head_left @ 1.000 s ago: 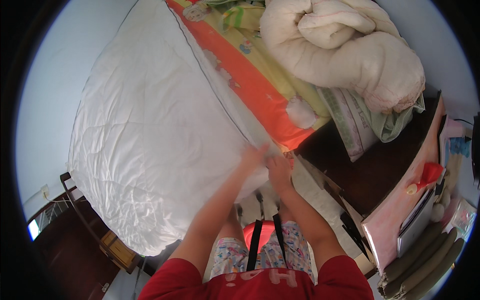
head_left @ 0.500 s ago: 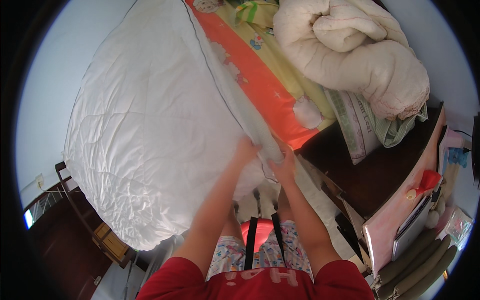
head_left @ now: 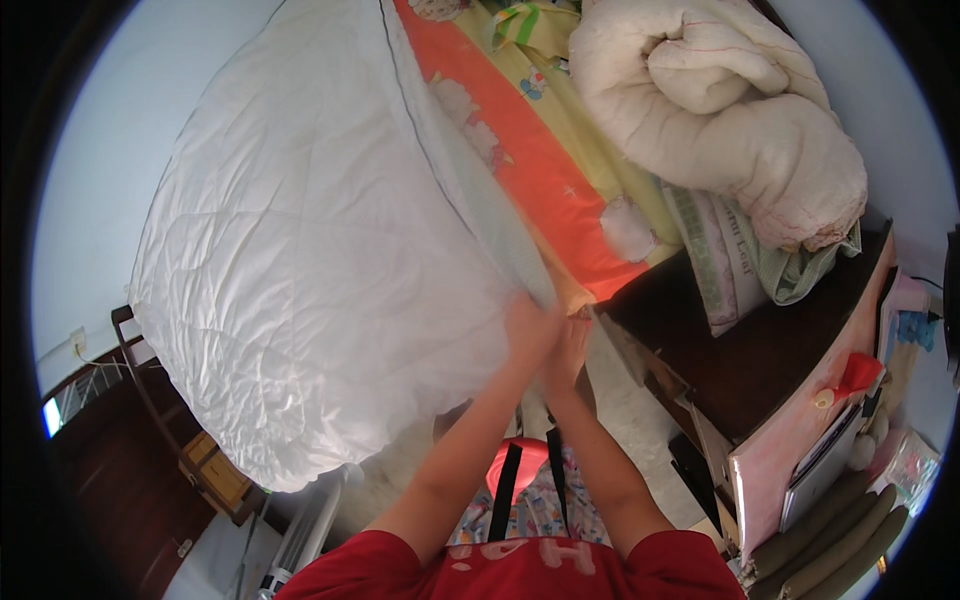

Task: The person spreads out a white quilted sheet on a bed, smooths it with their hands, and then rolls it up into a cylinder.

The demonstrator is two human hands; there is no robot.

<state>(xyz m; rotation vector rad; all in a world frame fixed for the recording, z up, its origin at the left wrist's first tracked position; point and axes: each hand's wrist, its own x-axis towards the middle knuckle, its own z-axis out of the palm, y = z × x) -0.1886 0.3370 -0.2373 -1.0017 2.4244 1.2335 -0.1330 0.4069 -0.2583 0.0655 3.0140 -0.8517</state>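
Observation:
A large white quilt (head_left: 330,230) with thin dark piping spreads over the left and middle of the view, its surface puckered at the lower left. At its near right corner my left hand (head_left: 530,325) is closed on the edge, slightly blurred. My right hand (head_left: 566,352) is pressed close beside it at the same corner, its fingers together against the quilt's edge and partly smeared by motion. The fabric inside both hands is hidden. Beneath the quilt's right side lies an orange and yellow patterned sheet (head_left: 540,170).
A rolled cream quilt (head_left: 690,120) lies at the far right above a pillow (head_left: 712,255) and green checked cloth (head_left: 790,270). Dark boards (head_left: 730,340) and a pink-edged desk (head_left: 780,430) stand to the right. A wooden chair (head_left: 215,470) stands at the left; a red stool (head_left: 517,468) is below me.
My hands have come closer together at the quilt's corner, the left one moving right. The dark piping that showed between them is now covered. The whole view has shifted slightly.

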